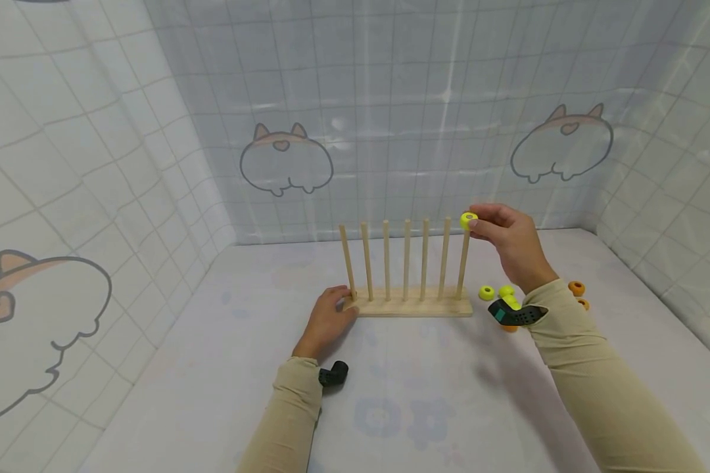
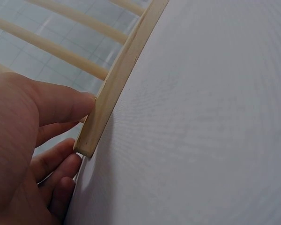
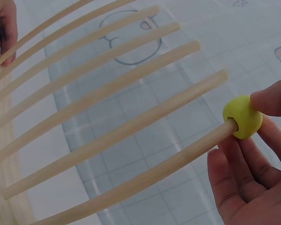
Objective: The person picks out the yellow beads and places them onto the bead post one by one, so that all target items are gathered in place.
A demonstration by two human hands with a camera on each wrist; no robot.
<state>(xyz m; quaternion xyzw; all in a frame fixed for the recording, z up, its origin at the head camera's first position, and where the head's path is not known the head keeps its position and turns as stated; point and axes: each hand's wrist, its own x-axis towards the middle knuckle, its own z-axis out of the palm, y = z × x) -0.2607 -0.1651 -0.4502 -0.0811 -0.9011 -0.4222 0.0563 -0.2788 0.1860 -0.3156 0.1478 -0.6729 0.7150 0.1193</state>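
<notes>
In the head view, your right hand (image 1: 513,248), right of centre, pinches a yellow bead (image 1: 466,222) on the tip of the rightmost peg (image 1: 464,266). Your left hand (image 1: 327,323) grips the left end of the wooden base (image 1: 408,309), near mid-frame. Loose yellow beads (image 1: 486,293) and orange beads (image 1: 576,288) lie on the surface (image 1: 260,309) towards the frame's right.

The right grip (image 3: 260,185) pinches a yellow bead (image 3: 246,119) around the tip of a wooden peg (image 3: 145,177).
</notes>
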